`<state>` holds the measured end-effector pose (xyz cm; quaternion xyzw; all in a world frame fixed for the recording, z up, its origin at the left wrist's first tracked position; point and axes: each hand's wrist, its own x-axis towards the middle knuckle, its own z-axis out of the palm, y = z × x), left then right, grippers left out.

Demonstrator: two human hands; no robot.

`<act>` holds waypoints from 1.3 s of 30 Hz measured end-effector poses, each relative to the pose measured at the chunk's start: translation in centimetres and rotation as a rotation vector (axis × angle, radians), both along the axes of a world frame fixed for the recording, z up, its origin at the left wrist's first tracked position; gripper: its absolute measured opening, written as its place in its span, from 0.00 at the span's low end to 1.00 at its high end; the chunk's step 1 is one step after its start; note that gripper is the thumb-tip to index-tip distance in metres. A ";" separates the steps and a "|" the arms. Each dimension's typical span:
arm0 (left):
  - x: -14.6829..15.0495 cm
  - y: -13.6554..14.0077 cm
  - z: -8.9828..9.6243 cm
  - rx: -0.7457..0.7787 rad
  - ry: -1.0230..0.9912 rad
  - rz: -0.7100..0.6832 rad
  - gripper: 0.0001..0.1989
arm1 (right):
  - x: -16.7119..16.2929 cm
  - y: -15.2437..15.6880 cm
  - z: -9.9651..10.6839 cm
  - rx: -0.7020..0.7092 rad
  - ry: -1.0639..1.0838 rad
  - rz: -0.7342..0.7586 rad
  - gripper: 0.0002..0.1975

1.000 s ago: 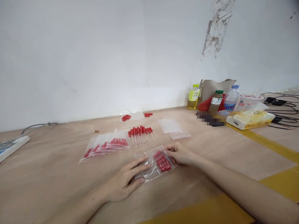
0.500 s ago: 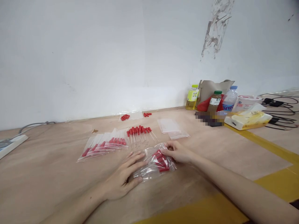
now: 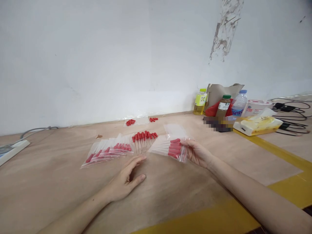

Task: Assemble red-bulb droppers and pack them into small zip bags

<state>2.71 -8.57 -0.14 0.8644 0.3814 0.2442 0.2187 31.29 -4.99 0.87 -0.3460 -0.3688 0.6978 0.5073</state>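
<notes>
Between the thumb and fingers of my right hand [image 3: 198, 153] is the end of a clear zip bag [image 3: 159, 146], lifted off the table. Inside it lie several droppers with red rubber bulbs [image 3: 175, 149]. My left hand [image 3: 126, 178] rests on the table, fingers apart and holding nothing. Loose droppers with red bulbs [image 3: 143, 136] lie in a row beyond the hands. Left of them, filled zip bags [image 3: 107, 151] overlap in a fanned stack. Flat, unfilled zip bags [image 3: 174, 130] lie behind the held bag, which partly hides them.
Loose red bulbs [image 3: 130, 122] lie near the wall on clear plastic. At the right stand a yellow-capped bottle [image 3: 200, 102], a green-capped bottle [image 3: 223, 106], a water bottle [image 3: 240, 105] and a tissue pack [image 3: 259, 125]. A power strip [image 3: 14, 151] sits at the left edge, and black cables [image 3: 291, 117] at the right.
My right hand has raised the bag off the table and moved it away from me and to the right. My left hand has let go of the bag's other end.
</notes>
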 end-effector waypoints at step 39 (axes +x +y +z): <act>0.1 -0.1 -0.2 0.082 0.172 -0.130 0.17 | 5.1 12.8 -0.4 -0.079 -1.603 -0.377 0.17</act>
